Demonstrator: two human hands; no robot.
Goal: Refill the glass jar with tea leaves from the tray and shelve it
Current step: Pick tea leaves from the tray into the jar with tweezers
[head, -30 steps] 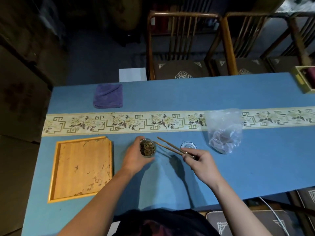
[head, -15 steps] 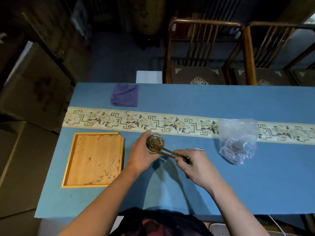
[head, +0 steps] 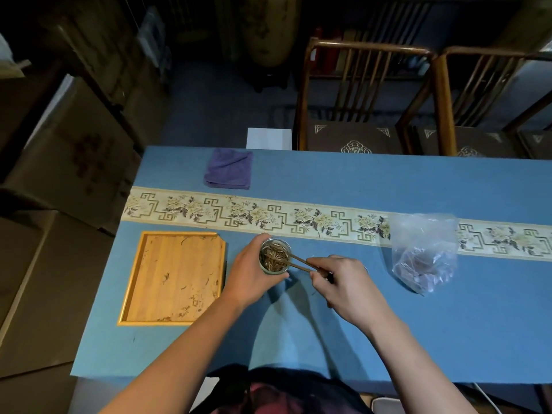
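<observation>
A small glass jar [head: 274,257] full of dry tea leaves stands on the blue table [head: 388,324]. My left hand [head: 254,273] wraps around its left side. My right hand [head: 343,285] pinches a pair of wooden tongs [head: 301,262] whose tips reach into the jar's mouth and press on the leaves. The wooden tray [head: 174,277] lies to the left, holding only a few leaf crumbs. The jar's glass lid is mostly hidden behind my right hand.
A crumpled clear plastic bag [head: 424,255] lies to the right of my hands. A folded purple cloth [head: 228,168] sits at the far left of the table. Two wooden chairs [head: 367,94] stand beyond the far edge. Cardboard boxes [head: 68,162] stand left of the table.
My right hand brought the tongs from beside the jar into its mouth, onto the leaves. My head shifted, so the whole scene slid to the right.
</observation>
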